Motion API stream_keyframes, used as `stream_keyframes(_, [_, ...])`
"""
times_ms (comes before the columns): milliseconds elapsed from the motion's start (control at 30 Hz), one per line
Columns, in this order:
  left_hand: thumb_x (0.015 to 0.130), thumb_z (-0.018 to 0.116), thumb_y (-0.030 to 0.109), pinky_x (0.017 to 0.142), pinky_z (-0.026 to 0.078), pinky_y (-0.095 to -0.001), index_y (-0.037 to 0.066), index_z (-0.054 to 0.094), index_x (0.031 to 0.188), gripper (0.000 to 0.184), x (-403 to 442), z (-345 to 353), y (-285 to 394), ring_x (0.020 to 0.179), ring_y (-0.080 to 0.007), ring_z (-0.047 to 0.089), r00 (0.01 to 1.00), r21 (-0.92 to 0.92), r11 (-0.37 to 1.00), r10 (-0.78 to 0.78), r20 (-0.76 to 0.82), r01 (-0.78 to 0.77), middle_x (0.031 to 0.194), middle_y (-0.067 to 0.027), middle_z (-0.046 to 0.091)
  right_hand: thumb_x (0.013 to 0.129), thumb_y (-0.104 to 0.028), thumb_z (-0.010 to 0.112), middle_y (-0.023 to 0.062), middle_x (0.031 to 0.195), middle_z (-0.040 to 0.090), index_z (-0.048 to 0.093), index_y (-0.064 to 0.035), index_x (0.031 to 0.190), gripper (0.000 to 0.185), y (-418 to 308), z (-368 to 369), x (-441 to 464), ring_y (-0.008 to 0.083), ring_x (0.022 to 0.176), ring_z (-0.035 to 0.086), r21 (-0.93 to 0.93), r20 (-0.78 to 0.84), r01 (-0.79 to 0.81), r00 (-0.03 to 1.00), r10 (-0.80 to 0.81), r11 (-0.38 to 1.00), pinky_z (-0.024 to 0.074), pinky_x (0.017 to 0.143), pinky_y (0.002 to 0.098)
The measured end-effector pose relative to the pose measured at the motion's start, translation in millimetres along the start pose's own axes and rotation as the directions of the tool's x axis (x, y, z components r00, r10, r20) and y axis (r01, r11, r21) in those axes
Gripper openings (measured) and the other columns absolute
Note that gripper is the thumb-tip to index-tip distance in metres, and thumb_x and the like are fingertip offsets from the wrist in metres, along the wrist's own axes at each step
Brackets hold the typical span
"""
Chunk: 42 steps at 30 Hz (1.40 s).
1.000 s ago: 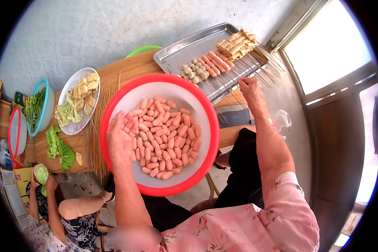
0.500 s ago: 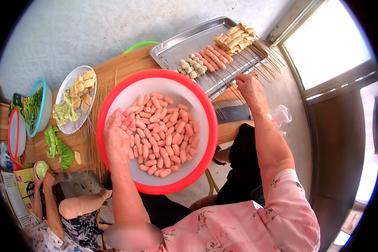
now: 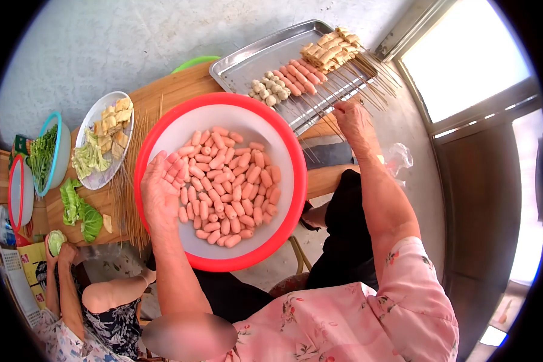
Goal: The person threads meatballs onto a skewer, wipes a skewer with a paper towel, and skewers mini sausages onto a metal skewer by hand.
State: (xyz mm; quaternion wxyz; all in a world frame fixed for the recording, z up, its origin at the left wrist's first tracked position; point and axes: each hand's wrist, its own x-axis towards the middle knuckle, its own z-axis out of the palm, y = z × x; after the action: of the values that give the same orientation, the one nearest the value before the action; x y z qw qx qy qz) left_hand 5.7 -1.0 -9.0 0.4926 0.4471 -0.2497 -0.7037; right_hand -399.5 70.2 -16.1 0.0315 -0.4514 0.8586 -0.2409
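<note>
My left hand (image 3: 161, 187) is palm up with spread fingers over the left side of a red-rimmed basin (image 3: 294, 211); nothing shows on its palm. Many small pink sausages (image 3: 223, 181) lie in the basin, right beside its fingertips. My right hand (image 3: 351, 117) is closed in a pinch near the front edge of a metal tray (image 3: 241, 66), by the skewer sticks; what it pinches is too small to make out. The tray bears skewered pale balls (image 3: 268, 89), skewered sausages (image 3: 300, 76) and skewered tofu-skin rolls (image 3: 332, 49), their sticks pointing toward my right hand.
Loose bamboo sticks (image 3: 127, 187) lie left of the basin. Beyond them are an oval plate (image 3: 105, 139) of cut food, green leaves (image 3: 81, 211) and a blue-rimmed basin (image 3: 62, 154). At lower left, another person's hands (image 3: 60, 250) hold a pale green vegetable (image 3: 56, 242).
The whole view has shifted, so the basin and tray appear slightly higher and further left. My left hand stays open over the basin, and my right hand stays pinched by the tray.
</note>
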Motion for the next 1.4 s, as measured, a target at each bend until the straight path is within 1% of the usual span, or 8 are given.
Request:
stream_keyframes(167, [0.089,0.059,0.02,0.083,0.049,-0.0321,0.0,0.05,0.118,0.037,6.1,-8.4,3.3,0.092,-0.0185,0.059,1.0,-0.009,1.0,0.022,0.0,-0.022,0.103,-0.0111,0.06,0.076,-0.019,0.063,0.0166,0.078,0.065,0.071,-0.0107,0.084,0.013,25.1,17.8,16.7,0.0327,0.079,0.063,0.148,-0.228,0.086,0.972,-0.051,0.985,0.0489,0.072,0.0393])
stream_keyframes(500, [0.088,0.062,0.019,0.084,0.049,-0.0329,0.002,0.053,0.115,0.033,7.1,-33.7,13.9,0.095,-0.0193,0.059,0.998,-0.064,0.997,0.045,-0.036,-0.048,0.106,-0.0101,0.06,0.077,-0.023,0.061,0.0176,0.082,0.065,0.071,-0.0101,0.088,0.019,37.9,16.9,16.2,0.0332,0.082,0.063,0.13,-0.08,0.072,0.995,-0.062,0.989,0.049,0.077,0.0384])
stream_keyframes(533, [0.087,0.062,0.019,0.083,0.049,-0.0327,0.002,0.055,0.113,0.032,7.2,-34.6,15.1,0.094,-0.0195,0.06,0.998,-0.049,0.997,0.053,-0.037,-0.055,0.106,-0.01,0.061,0.079,-0.021,0.062,0.0128,0.071,0.066,0.07,-0.006,0.093,0.023,35.5,18.0,16.1,0.0188,0.067,0.064,0.125,-0.104,0.076,0.993,-0.063,0.989,0.0487,0.068,0.0309])
stream_keyframes(600, [0.087,0.062,0.019,0.082,0.049,-0.0319,0.002,0.055,0.112,0.031,8.4,-40.9,16.2,0.093,-0.0191,0.06,0.994,-0.046,0.997,0.065,-0.091,-0.069,0.104,-0.0095,0.061,0.081,-0.021,0.061,0.006,0.07,0.065,0.069,-0.0021,0.099,0.027,29.4,13.6,16.4,0.0112,0.065,0.06,0.27,-0.066,0.105,0.994,-0.091,0.957,0.0467,0.064,0.026])
stream_keyframes(633, [0.087,0.063,0.018,0.081,0.049,-0.0312,0.003,0.056,0.111,0.03,9.9,-41.9,17.1,0.092,-0.0186,0.06,0.994,-0.057,0.996,0.069,-0.089,-0.074,0.103,-0.009,0.062,0.082,-0.02,0.061,0.0047,0.073,0.065,0.068,-0.0011,0.099,0.027,9.7,2.1,8.0,0.0108,0.066,0.059,0.364,-0.001,-0.012,1.0,0.014,0.931,0.0466,0.065,0.0251])
stream_keyframes(933, [0.086,0.063,0.018,0.054,0.043,-0.0208,0.005,0.058,0.098,0.019,-15.1,-69.8,33.6,0.063,-0.0101,0.056,0.945,0.013,0.98,0.193,-0.264,-0.197,0.079,-0.0027,0.061,0.085,-0.012,0.059,0.0049,0.073,0.065,0.067,-0.0008,0.099,0.02,-70.2,-13.1,-44.7,0.008,0.066,0.06,0.616,0.006,0.07,0.996,-0.093,0.784,0.0478,0.063,0.0215])
stream_keyframes(1233, [0.084,0.057,0.012,0.046,0.04,-0.0214,0.002,0.062,0.098,0.018,-43.4,-160.2,37.8,0.053,-0.0111,0.056,0.767,0.488,0.862,0.403,-0.499,-0.136,0.073,-0.0054,0.062,0.089,-0.012,0.057,0.0037,0.075,0.064,0.064,0.0002,0.104,0.021,-99.3,9.2,-65.8,0.0084,0.069,0.059,0.644,0.111,0.176,0.941,-0.319,0.744,0.0485,0.066,0.0224])
stream_keyframes(1400, [0.075,0.06,0.016,0.06,0.048,-0.0294,0.004,0.067,0.086,0.018,-27.9,-231.3,14.1,0.066,-0.0197,0.064,0.807,0.811,0.559,0.392,-0.441,0.171,0.071,-0.0103,0.065,0.089,-0.012,0.057,0.0043,0.075,0.063,0.064,0.0006,0.104,0.021,-111.3,11.2,-74.3,0.0084,0.068,0.058,0.711,0.166,0.126,0.926,-0.34,0.692,0.0484,0.065,0.022])
